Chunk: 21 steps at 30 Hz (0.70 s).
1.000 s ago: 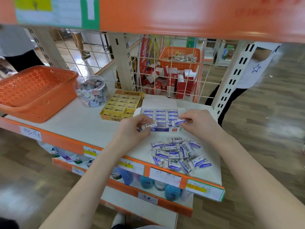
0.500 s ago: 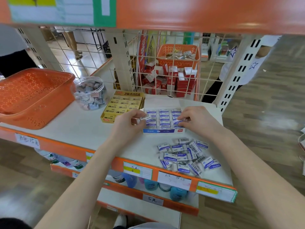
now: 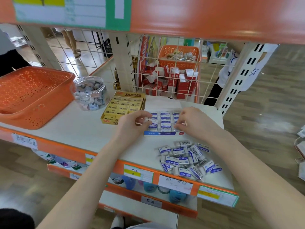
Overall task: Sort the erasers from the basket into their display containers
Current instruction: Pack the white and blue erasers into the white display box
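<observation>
1. The left hand [image 3: 132, 125] pinches a small white eraser [image 3: 147, 119] in its fingers, over the blue and white cardboard box [image 3: 163, 133].
2. The right hand [image 3: 195, 123] curls its fingers on the box's right row; I cannot tell if they hold anything.
3. A pile of blue and white erasers [image 3: 184, 161] lies on the white shelf [image 3: 66, 128] near the box.

The left hand [image 3: 133, 124] has carried its eraser [image 3: 148, 120] over the left column of the blue box [image 3: 163, 133].

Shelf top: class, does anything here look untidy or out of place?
Yes. The loose erasers lie in a jumbled heap near the front edge of the shelf, at all angles, some barcode-up, unlike the neat rows in the display box.
</observation>
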Motion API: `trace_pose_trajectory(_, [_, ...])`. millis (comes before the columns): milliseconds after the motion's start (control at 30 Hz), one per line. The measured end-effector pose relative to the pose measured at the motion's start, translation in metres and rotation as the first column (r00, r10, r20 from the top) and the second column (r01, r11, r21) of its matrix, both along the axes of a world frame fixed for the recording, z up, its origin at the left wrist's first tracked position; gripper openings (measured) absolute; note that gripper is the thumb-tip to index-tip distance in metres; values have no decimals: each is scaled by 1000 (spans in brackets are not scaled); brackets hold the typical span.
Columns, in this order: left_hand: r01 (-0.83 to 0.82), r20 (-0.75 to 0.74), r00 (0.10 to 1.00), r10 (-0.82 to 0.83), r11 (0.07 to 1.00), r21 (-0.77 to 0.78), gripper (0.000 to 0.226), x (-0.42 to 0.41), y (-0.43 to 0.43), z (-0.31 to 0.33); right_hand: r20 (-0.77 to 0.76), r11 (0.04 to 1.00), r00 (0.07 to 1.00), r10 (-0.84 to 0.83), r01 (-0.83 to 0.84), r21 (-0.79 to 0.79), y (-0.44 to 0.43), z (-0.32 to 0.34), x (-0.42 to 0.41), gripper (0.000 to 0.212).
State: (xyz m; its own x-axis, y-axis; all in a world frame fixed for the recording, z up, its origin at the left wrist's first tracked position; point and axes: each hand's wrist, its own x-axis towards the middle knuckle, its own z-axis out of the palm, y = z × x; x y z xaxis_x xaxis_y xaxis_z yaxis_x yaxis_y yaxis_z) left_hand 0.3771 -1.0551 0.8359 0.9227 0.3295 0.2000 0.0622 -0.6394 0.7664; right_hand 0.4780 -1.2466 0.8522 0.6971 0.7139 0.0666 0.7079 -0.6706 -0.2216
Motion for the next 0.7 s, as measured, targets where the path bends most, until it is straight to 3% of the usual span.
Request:
trace_pose_trajectory(167, [56,27,998,-52,982,-182,21,3,-12,2,-2,951,992,124,-119,287,15,7,-18,37])
trace_pose_trajectory(333, [30,61,998,-10,945,-326,21,5,-17,0,-15,923,986,166,-150,355,22,3,-23,23])
trace_pose_trajectory(400, [9,63,998,5,975,-223,18,5,-11,-1,-66,925,988,139,-106,365,23,4,-23,22])
trace_pose_trajectory(467, [9,-3,1000,-9,1000,-12,11,4,-1,-3,-103,951,986,129,-93,295,23,4,-20,24])
trace_pose_trajectory(567, [130,-185,980,-74,941,312,30,3,15,-10,-112,976,981,159,-139,169,25,3,-14,27])
trace_pose_trajectory(700, [237,-229,962,-152,878,416,46,0,23,-16,-108,981,977,184,-177,76,31,-2,-11,27])
